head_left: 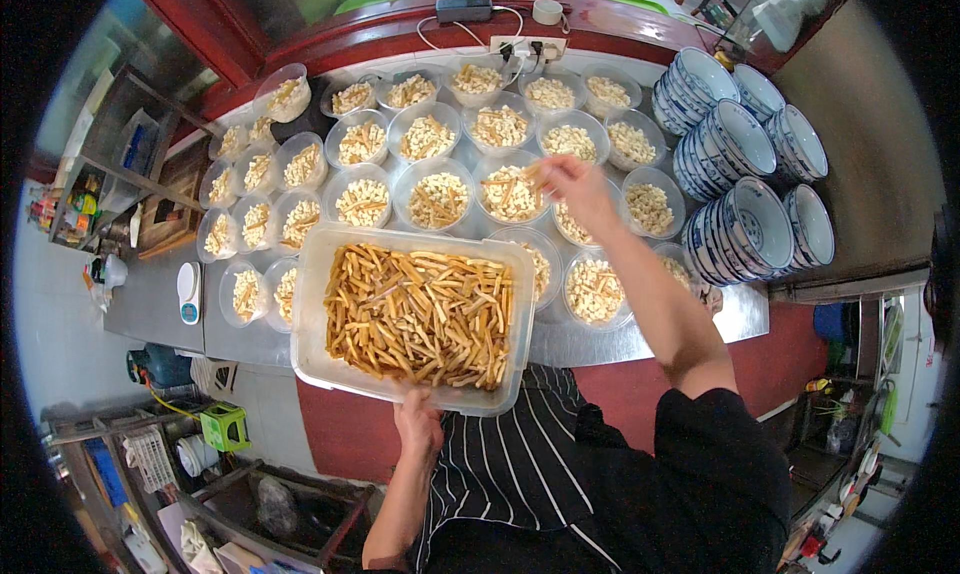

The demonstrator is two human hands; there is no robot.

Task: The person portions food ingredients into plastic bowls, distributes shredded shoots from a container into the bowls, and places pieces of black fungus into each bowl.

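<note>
A rectangular translucent plastic tub [412, 397] full of brown cut strips of food is tilted towards me at the table's front edge. My left hand [418, 424] grips its near rim. Above a round clear plastic bowl [512, 187] of pale diced food with a few brown strips on it, my right hand [571, 184] has its fingers pinched together on brown strips. Many more such bowls stand in rows about it, among them one at the front [595, 287]. Most hold pale dice, several with brown strips on top. The tub hides part of the bowls behind it.
Stacks of blue-and-white bowls [739, 225] stand at the table's right end. A small digital scale [189, 292] lies at the left of the steel table [247, 346]. Behind, cables run from a wall socket [529, 47] beside the red window frame. A metal rack [142, 172] stands far left.
</note>
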